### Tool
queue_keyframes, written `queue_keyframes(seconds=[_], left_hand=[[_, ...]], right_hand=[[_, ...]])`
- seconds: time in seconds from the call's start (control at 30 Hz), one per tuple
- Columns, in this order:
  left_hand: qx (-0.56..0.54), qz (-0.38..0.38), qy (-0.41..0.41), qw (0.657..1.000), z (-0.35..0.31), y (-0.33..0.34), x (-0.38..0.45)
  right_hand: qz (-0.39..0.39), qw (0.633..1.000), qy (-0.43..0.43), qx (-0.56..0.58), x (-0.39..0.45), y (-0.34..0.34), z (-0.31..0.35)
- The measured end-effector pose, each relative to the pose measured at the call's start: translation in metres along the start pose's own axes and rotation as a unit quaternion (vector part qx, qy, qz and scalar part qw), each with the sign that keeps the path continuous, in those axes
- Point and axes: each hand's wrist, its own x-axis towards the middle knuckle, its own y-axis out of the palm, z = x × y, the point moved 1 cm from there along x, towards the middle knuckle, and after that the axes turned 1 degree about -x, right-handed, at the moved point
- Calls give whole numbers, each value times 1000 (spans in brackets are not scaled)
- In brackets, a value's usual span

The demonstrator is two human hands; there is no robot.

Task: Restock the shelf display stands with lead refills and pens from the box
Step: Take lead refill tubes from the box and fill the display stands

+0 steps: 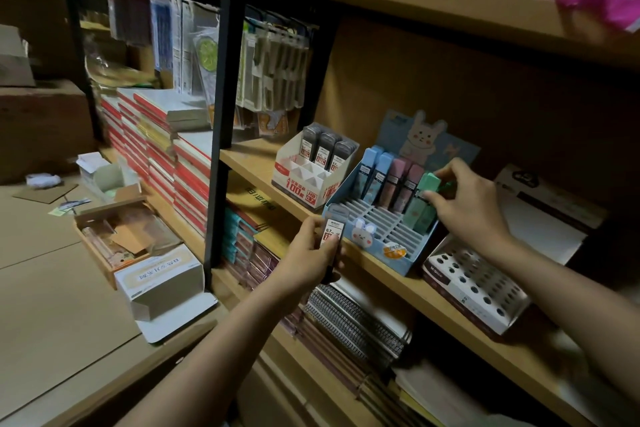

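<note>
On the middle shelf (433, 291) stands a blue bunny display stand (381, 229) with blue, pink and green lead refill cases in its back row. My right hand (460, 198) pinches a green refill case (428, 184) at the right end of that row. My left hand (308, 253) grips a dark 0.7 lead refill case (331, 236) just in front of the shelf edge. To the left, a white display stand (311, 180) holds three dark refill cases (327, 149) in its back row. A white pen stand with round holes (478, 284) sits to the right.
Open cardboard boxes (159, 281) lie on the floor at the left, one (121, 236) with packaged stock inside. Stacked red and white notebooks (156, 156) fill the left bay. Spiral notebooks (353, 322) lie on the shelf below. Packets (270, 73) hang at the back.
</note>
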Motion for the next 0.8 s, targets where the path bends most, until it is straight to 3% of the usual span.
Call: queue_keyframes(seconds=[0.37, 0.47, 0.63, 0.8], left_hand=[[55, -15, 43, 997, 1, -1, 1], [113, -32, 95, 989, -1, -2, -1], [151, -32, 148, 977, -15, -5, -2], [262, -82, 194, 942, -22, -22, 1]], right_hand=[[14, 990, -4, -137, 8, -1, 13], [-13, 998, -42, -51, 5, 0, 32], [183, 970, 7, 160, -8, 32, 80], [196, 952, 11, 233, 13, 43, 100]])
